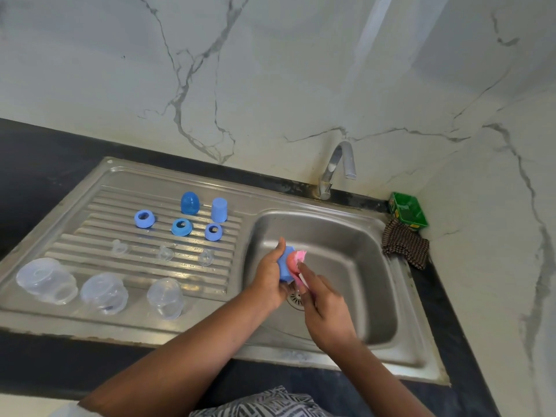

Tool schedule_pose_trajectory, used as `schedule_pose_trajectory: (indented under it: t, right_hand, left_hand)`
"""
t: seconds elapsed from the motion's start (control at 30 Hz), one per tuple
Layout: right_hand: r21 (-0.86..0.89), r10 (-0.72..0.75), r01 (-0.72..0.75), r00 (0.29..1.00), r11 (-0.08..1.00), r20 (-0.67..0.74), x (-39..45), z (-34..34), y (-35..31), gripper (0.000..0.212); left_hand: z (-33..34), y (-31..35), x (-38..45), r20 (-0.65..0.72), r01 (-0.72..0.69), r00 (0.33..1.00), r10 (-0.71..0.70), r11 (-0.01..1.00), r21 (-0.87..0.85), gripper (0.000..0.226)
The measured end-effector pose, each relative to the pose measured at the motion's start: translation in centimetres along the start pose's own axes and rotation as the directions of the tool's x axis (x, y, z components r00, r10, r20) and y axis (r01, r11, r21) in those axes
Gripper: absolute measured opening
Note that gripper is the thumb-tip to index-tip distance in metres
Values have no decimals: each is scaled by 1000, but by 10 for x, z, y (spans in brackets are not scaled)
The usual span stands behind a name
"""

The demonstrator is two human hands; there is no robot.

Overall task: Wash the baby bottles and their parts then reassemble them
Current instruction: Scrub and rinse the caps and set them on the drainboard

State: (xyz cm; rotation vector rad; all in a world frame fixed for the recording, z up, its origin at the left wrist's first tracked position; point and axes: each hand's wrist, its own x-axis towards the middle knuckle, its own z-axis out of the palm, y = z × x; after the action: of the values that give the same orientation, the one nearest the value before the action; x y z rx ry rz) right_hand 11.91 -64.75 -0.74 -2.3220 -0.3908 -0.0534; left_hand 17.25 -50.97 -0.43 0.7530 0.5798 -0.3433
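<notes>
In the head view, a steel sink (346, 230) sits in a dark counter (45, 152), with a ribbed drainboard (90, 206) on its left side and a basin on the right. Over the basin, the left hand (270, 275) grips a blue cap (287, 263); the fingers are curled round it and the thumb points up. The right hand (323, 299) holds a pink brush (298, 260) by its handle, with the fingers closed round it. The pink head of the brush is at the open end of the cap, touching it. Both hands are above the drain (296, 297) at the near side of the basin. I see no water from the tap (337, 167).

On the drainboard the other parts are laid in rows. In the far row stand a dark blue dome cap (190, 202) and just right of it a light blue cap (219, 209). Nearer are three blue screw rings (181, 227), apart from each other. Nearer again lie three clear teats (165, 253), hard to see against the steel. At the near edge, three clear bottles (103, 292) are lying on the flat part; whether anything is inside them I cannot tell.

At the far right corner of the counter stands a green box (408, 210); its content is not clear. A checked cloth (406, 246) lies just beside it, hanging over the sink rim. Behind is a white marble wall (270, 70).
</notes>
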Motion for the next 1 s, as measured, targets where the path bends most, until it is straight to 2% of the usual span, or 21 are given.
schedule_pose_trajectory:
  t: [0.2, 0.3, 0.37, 0.5, 0.57, 0.73, 0.8, 0.9, 1.0]
  right_hand:
    - [15, 197, -197, 980, 980, 9, 31, -13, 1, 41]
    - [95, 186, -188, 982, 978, 27, 31, -15, -8, 38]
    - [104, 146, -147, 989, 984, 17, 23, -10, -10, 38]
    - [137, 132, -131, 991, 982, 4, 6, -2, -7, 39]
    - [153, 118, -119, 993, 981, 18, -1, -2, -5, 40]
    - [65, 193, -195, 980, 979, 47, 13, -7, 2, 42]
    - [89, 223, -226, 974, 970, 41, 22, -10, 0, 41]
    - [173, 256, -253, 967, 952, 5, 29, -13, -6, 38]
    - [185, 244, -243, 970, 952, 15, 23, -9, -12, 38]
  left_hand:
    - [4, -8, -9, -30, 34, 999, -32, 998, 46, 43]
    - [7, -5, -7, -53, 25, 998, -27, 998, -49, 45]
    - [8, 1, -7, -17, 30, 999, -31, 995, -96, 49]
    - [6, 7, -4, 6, -2, 1000, 2, 1000, 14, 24]
    - [3, 6, -3, 4, -2, 1000, 2, 1000, 9, 19]
    - [-4, -2, -5, 114, 66, 991, -65, 998, -1, 29]
    - [-3, -2, -8, 140, 72, 988, -72, 997, 0, 31]
    - [1, 0, -10, 112, 52, 992, -51, 999, -3, 33]
    - [3, 2, -8, 41, 44, 998, -43, 999, -29, 35]
